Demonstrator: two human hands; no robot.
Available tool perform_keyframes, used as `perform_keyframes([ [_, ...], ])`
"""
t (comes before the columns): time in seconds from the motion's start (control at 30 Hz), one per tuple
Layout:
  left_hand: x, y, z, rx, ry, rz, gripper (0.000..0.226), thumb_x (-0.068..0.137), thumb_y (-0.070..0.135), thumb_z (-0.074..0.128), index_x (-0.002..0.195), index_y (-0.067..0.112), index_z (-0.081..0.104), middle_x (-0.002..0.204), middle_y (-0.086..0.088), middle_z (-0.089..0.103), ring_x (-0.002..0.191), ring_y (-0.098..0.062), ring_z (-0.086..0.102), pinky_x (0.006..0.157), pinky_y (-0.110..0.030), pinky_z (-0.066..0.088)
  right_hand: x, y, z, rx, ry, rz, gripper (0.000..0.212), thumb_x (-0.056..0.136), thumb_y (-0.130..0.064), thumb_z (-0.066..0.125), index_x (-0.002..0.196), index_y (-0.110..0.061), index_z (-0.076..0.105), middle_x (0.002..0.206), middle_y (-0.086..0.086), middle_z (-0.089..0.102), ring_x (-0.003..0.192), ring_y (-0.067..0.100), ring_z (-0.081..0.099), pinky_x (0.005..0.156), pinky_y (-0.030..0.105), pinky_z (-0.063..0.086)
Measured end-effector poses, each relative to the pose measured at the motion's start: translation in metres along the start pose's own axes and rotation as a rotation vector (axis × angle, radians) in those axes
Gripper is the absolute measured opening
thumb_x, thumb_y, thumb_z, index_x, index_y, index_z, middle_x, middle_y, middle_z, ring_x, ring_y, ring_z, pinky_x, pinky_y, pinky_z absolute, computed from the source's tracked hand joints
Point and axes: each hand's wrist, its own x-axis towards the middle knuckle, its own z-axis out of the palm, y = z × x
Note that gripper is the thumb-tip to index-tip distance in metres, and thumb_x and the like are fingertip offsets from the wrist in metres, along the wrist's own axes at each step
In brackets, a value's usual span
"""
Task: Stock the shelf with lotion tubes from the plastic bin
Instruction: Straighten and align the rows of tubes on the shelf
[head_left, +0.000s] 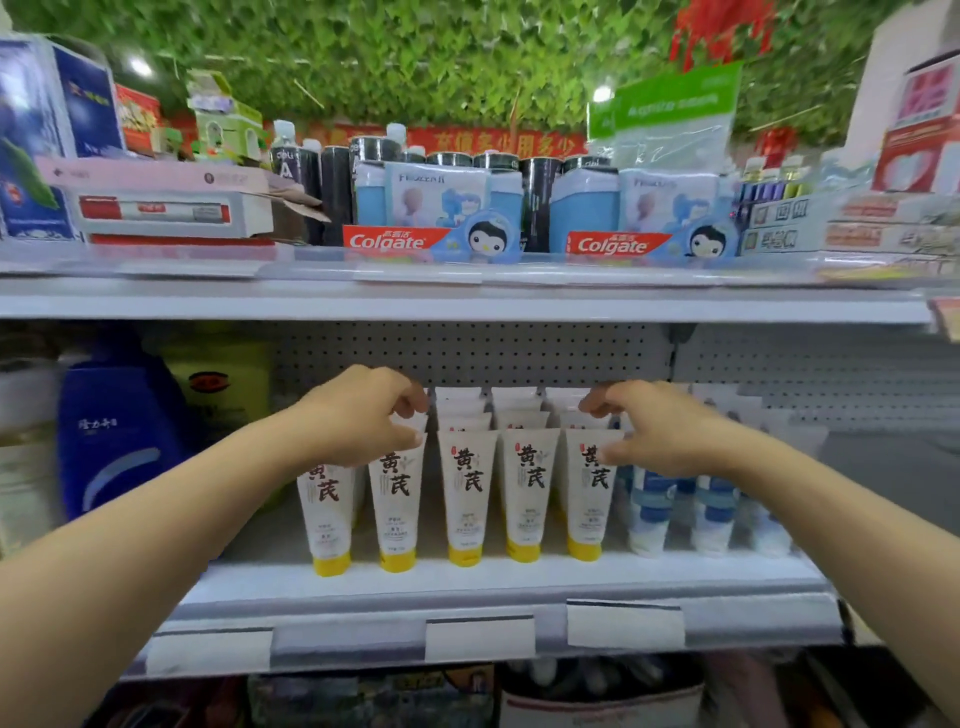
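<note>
Both hands pinch tube tops: left hand (363, 415) and right hand (660, 431) on the lotion tubes (465, 499), cap-down on the shelf (467, 577). Light, squashy, tippy, I'd judge; I'd grip the stiff crimp.

Leafy green ceiling (415, 62), two lamps (602, 93), white pegboard back wall (467, 353)

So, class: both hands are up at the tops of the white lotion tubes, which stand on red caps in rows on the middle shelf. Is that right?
Not quite. The head view shows the lotion tubes standing on yellow caps, not red. The rest holds: the left hand and right hand are at the tube tops, and the tubes stand in rows on the middle shelf.
</note>
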Motion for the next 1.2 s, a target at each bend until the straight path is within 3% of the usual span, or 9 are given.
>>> perform_keyframes([
  [0.2, 0.009, 0.027, 0.023, 0.034, 0.002, -0.018, 0.049, 0.082, 0.03, 0.068, 0.127, 0.022, 0.052, 0.127, 0.002, 0.058, 0.115, -0.015, 0.055, 0.097, -0.031, 0.047, -0.008, 0.02, 0.009, 0.122, 0.091, -0.019, 0.045, 0.084, -0.022, 0.066, 0.126, -0.02, 0.052, 0.124, -0.003, 0.058, 0.108, 0.01, 0.054, 0.093, 0.022, 0.043],
  [0.37, 0.013, 0.035, 0.034, 0.014, 0.079, -0.028, 0.05, 0.082, 0.027, 0.067, 0.129, 0.019, 0.05, 0.131, -0.002, 0.056, 0.118, -0.018, 0.054, 0.095, -0.028, 0.044, -0.023, 0.009, 0.048, 0.302, 0.004, -0.06, 0.035, 0.083, -0.021, 0.068, 0.117, -0.018, 0.06, 0.106, -0.006, 0.062, 0.085, 0.004, 0.054, 0.066, 0.011, 0.041],
  [0.43, 0.009, 0.035, 0.036, 0.011, 0.126, -0.031, 0.048, 0.083, 0.026, 0.067, 0.128, 0.019, 0.051, 0.129, -0.001, 0.057, 0.116, -0.017, 0.055, 0.094, -0.029, 0.045, -0.025, -0.003, 0.069, 0.335, -0.005, -0.051, 0.035, 0.082, -0.023, 0.069, 0.115, -0.016, 0.06, 0.105, -0.004, 0.063, 0.089, 0.008, 0.057, 0.07, 0.015, 0.046],
  [0.53, -0.009, 0.035, 0.038, -0.002, 0.222, -0.041, 0.038, 0.084, 0.022, 0.064, 0.121, 0.018, 0.055, 0.117, 0.0, 0.062, 0.105, -0.018, 0.058, 0.087, -0.031, 0.048, -0.02, -0.02, 0.1, 0.349, -0.021, 0.011, 0.04, 0.082, -0.025, 0.068, 0.118, -0.013, 0.058, 0.108, 0.001, 0.062, 0.099, 0.017, 0.059, 0.087, 0.031, 0.05],
  [0.63, -0.032, 0.03, 0.048, -0.05, 0.296, -0.105, 0.023, 0.086, 0.02, 0.062, 0.108, 0.02, 0.057, 0.095, 0.004, 0.063, 0.087, -0.016, 0.057, 0.07, -0.029, 0.045, -0.016, -0.028, 0.123, 0.345, 0.001, 0.128, 0.044, 0.083, -0.027, 0.066, 0.123, -0.015, 0.053, 0.112, 0.004, 0.061, 0.101, 0.023, 0.058, 0.085, 0.037, 0.051],
  [0.7, -0.047, 0.024, 0.063, -0.063, 0.262, -0.145, 0.02, 0.085, 0.022, 0.062, 0.104, 0.021, 0.057, 0.09, 0.006, 0.065, 0.089, -0.016, 0.058, 0.067, -0.027, 0.042, -0.018, -0.03, 0.135, 0.333, 0.051, 0.205, 0.041, 0.083, -0.026, 0.064, 0.121, -0.015, 0.053, 0.109, 0.005, 0.062, 0.098, 0.025, 0.059, 0.079, 0.034, 0.051],
  [0.87, -0.062, 0.016, 0.111, -0.155, 0.092, -0.258, 0.038, 0.085, 0.028, 0.062, 0.12, 0.02, 0.048, 0.108, 0.001, 0.064, 0.101, -0.023, 0.058, 0.08, -0.035, 0.049, -0.026, -0.03, 0.152, 0.375, 0.155, 0.336, 0.036, 0.085, -0.025, 0.064, 0.113, -0.01, 0.047, 0.111, 0.009, 0.062, 0.102, 0.029, 0.058, 0.078, 0.034, 0.049],
  [1.03, -0.049, 0.021, 0.146, -0.286, 0.117, -0.372, 0.056, 0.084, 0.028, 0.066, 0.132, 0.014, 0.04, 0.119, -0.009, 0.06, 0.109, -0.028, 0.057, 0.088, -0.038, 0.05, -0.022, -0.036, 0.155, 0.448, 0.193, 0.368, 0.043, 0.086, -0.021, 0.064, 0.121, -0.008, 0.041, 0.12, 0.011, 0.058, 0.109, 0.03, 0.056, 0.081, 0.032, 0.046],
  [1.2, -0.033, 0.034, 0.162, -0.38, 0.158, -0.427, 0.046, 0.084, 0.022, 0.066, 0.12, 0.009, 0.042, 0.115, -0.013, 0.06, 0.106, -0.032, 0.058, 0.082, -0.037, 0.048, -0.021, -0.038, 0.16, 0.413, 0.193, 0.366, 0.042, 0.086, -0.023, 0.064, 0.12, -0.011, 0.041, 0.123, 0.008, 0.056, 0.112, 0.028, 0.055, 0.082, 0.033, 0.046],
])
